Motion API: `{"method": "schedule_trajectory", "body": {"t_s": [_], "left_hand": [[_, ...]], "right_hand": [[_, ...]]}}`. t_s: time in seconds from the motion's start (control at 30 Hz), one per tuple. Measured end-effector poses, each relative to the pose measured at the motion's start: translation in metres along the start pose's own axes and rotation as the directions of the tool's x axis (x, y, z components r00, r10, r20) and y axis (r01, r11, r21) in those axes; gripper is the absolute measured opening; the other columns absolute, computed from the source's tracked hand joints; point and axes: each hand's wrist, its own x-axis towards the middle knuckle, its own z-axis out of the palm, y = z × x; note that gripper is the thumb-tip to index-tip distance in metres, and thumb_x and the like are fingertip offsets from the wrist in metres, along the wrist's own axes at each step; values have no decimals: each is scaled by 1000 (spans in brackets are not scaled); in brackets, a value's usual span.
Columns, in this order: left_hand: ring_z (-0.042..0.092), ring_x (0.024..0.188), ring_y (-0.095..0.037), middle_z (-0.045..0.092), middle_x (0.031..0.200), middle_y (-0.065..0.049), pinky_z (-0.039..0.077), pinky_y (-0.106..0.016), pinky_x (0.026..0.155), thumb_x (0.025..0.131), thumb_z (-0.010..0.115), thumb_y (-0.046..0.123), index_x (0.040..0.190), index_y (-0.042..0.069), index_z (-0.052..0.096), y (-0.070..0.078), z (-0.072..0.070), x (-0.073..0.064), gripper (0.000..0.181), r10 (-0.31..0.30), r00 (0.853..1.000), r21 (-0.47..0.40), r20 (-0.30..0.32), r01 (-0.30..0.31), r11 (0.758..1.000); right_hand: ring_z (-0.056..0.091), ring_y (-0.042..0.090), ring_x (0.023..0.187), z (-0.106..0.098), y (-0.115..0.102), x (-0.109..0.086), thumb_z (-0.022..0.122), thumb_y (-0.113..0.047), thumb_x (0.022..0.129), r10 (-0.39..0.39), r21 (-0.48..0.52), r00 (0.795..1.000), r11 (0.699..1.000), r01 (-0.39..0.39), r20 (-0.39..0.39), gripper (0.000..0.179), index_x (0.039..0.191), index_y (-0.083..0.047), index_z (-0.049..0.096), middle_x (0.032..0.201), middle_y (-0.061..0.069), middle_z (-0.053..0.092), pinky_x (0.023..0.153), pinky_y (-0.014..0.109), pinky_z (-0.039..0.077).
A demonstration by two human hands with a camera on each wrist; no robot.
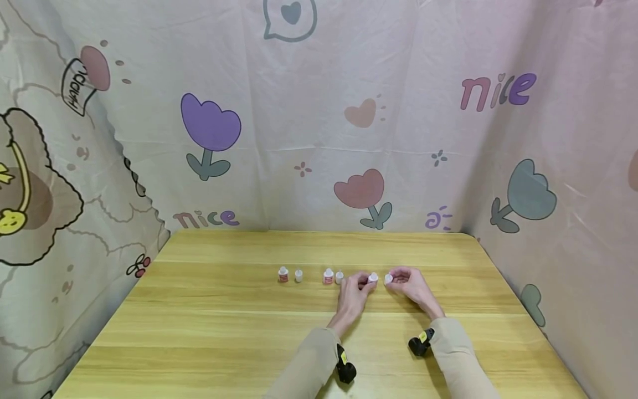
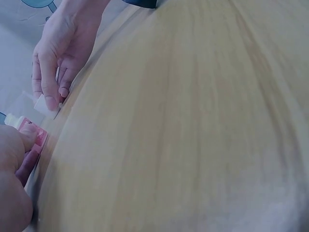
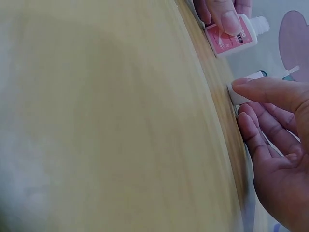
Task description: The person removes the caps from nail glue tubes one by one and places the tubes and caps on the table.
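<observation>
A small bottle (image 1: 372, 277) with a pink label stands on the table (image 1: 209, 332) near its middle, pinched by the left hand (image 1: 355, 293) with thumb and fingers curled around its body, seemingly to keep it steady with its open neck up. Just to its right, the right hand (image 1: 411, 285) pinches a small white cap (image 1: 388, 278) between thumb and forefinger, its other fingers loosely curled; cap and bottle are close but apart. Further left, two more bottles (image 1: 283, 274) (image 1: 328, 276) stand in the same row, each with its loose cap (image 1: 298, 275) (image 1: 339, 277) just to its right. A cartoon-printed cloth (image 1: 319, 111) hangs behind and beside the table.
</observation>
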Motion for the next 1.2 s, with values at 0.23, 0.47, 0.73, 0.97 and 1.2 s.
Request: {"method": "schedule_trajectory", "body": {"t_s": [0.23, 0.47, 0.73, 0.97, 1.2], "left_hand": [[74, 84, -12, 79, 102, -8, 58, -20, 78, 89, 75, 15, 107, 8, 74, 1, 1, 0, 19, 23, 1000, 9, -1, -23, 1000], [75, 85, -13, 79, 101, -8, 58, -21, 78, 89, 75, 15, 106, 9, 75, 1, 2, 1, 18, 21, 1000, 0, -14, -21, 1000], [75, 91, -16, 78, 106, -9, 59, -23, 82, 89, 75, 13, 109, 9, 73, 1, 0, 0, 20, -2, 1000, -8, 9, 2, 1000], [76, 94, -20, 77, 109, -12, 60, -25, 84, 89, 75, 10, 111, 7, 73, 2, 0, -1, 23, 10, 1000, 0, 12, -10, 1000], [76, 96, -23, 77, 111, -13, 60, -26, 84, 88, 76, 11, 113, 7, 72, 4, 0, -3, 26, 11, 1000, 14, 10, -11, 1000]], "right_hand": [[63, 7, 81, 1, -4, -1, 78, 3, 80, 7, 22, 1000, 1000, -7, -2, 37, 111, 15, 62, 101, 24, 71, 76, 16, 53], [64, 7, 81, 1, -7, -3, 77, 5, 80, 0, 47, 1000, 999, 0, 10, 38, 113, 17, 61, 103, 29, 69, 76, 16, 54], [63, 6, 83, 1, -3, -2, 77, 4, 81, 9, 58, 1000, 998, -10, 23, 41, 116, 16, 60, 106, 29, 69, 78, 16, 53], [63, 7, 84, 1, -2, -3, 76, 5, 81, 11, 62, 999, 998, -13, 37, 42, 117, 17, 59, 108, 31, 67, 79, 16, 53], [63, 10, 87, -1, -3, -5, 75, 4, 82, 11, 59, 998, 998, -15, 54, 43, 120, 17, 57, 111, 32, 66, 80, 16, 53]]}}
